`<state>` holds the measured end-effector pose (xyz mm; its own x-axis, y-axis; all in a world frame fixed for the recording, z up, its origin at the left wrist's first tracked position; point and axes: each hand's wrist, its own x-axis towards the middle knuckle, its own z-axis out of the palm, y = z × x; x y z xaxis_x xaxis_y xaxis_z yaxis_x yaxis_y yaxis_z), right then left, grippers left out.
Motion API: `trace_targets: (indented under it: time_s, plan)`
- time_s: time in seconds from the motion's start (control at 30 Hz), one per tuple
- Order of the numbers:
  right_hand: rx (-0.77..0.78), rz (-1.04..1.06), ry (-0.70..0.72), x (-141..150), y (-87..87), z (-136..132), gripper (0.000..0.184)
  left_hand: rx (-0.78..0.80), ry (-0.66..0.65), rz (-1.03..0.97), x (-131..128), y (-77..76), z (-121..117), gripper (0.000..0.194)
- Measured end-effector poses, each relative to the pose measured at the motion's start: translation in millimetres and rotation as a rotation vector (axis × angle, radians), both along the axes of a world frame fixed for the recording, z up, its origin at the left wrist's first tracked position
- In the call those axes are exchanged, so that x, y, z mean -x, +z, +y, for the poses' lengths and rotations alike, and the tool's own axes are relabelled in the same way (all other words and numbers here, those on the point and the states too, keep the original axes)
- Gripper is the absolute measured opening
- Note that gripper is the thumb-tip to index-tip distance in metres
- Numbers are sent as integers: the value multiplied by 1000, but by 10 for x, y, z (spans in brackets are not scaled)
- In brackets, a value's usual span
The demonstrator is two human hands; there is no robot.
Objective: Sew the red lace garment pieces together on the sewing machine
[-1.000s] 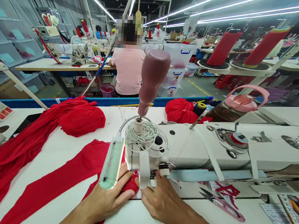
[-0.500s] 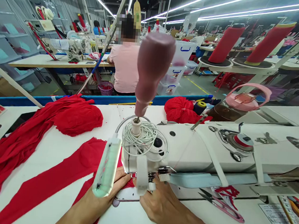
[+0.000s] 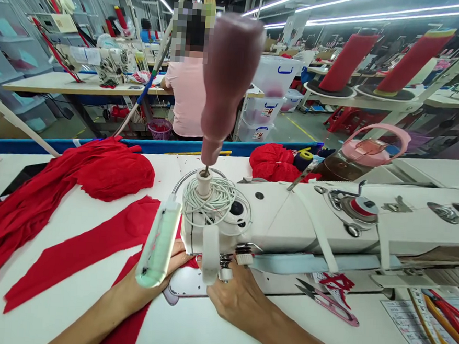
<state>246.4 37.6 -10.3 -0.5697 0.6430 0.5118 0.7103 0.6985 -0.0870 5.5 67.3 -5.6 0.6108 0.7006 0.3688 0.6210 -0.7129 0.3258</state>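
My left hand (image 3: 173,265) lies beside the head of a white sewing machine (image 3: 289,213), its fingers stretched out over red fabric (image 3: 194,263). A clip-on lamp (image 3: 157,245) covers part of that hand. Close to the machine's front, my right hand (image 3: 236,295) is closed, its fingers curled in under the head. The machine's tension parts hide its fingertips, and whatever they hold is out of sight. From the left hand's side a long red fabric strip (image 3: 79,240) runs across the table, and another red piece (image 3: 124,324) passes beneath the left forearm.
A red fabric heap (image 3: 111,171) lies at the left. Pink-handled scissors (image 3: 332,305) rest right of my right hand. A tumbler with a pink lid (image 3: 368,150) stands behind the machine arm. A blurred pink bottle-shaped object (image 3: 231,83) rises above the head. Beyond sits a person in pink (image 3: 189,96).
The whole view has shifted, so most things appear higher and slightly further left. The red strip's tail has been drawn a little toward the machine. Both hands keep their places at the head.
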Motion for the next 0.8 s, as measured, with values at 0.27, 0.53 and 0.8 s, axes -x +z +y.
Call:
trace_targets:
  time_s: [0.27, 0.53, 0.8]
  plan:
    - [-87, 129, -11, -23, -55, 26, 27, 37, -16, 30, -70, 60, -8, 40]
    - [-100, 193, -3, -5, 3, 24, 24, -124, -15, 109, 124, 144, -584, 39]
    - [-80, 227, 116, 20, 160, -68, 25, -333, 335, 43, -64, 52, -1091, 23]
